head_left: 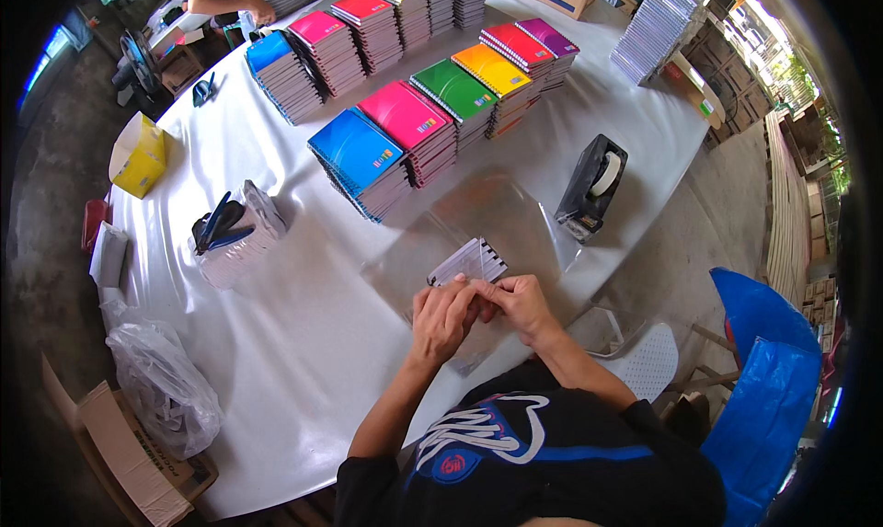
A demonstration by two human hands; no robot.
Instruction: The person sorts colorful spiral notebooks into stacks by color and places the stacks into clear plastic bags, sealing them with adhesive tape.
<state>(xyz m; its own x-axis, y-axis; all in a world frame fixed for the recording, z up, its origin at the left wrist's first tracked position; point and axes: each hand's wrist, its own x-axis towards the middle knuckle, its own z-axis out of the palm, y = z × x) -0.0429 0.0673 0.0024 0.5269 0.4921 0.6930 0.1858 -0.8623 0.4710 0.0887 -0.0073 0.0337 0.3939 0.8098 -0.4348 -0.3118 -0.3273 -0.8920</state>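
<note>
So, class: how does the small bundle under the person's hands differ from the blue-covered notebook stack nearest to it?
The bundle is small, pale and striped, while the blue stack is wide, tall and bright. The bundle lies on clear plastic film, with the left hand and right hand touching it; the blue stack sits bare on the white table, untouched. Both rest on this table.

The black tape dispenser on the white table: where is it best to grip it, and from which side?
Probably grip the black tape dispenser across its two flat long sides, coming from above. It stands upright on the white table, the tape roll sits between those sides, and nothing touches it.
</note>
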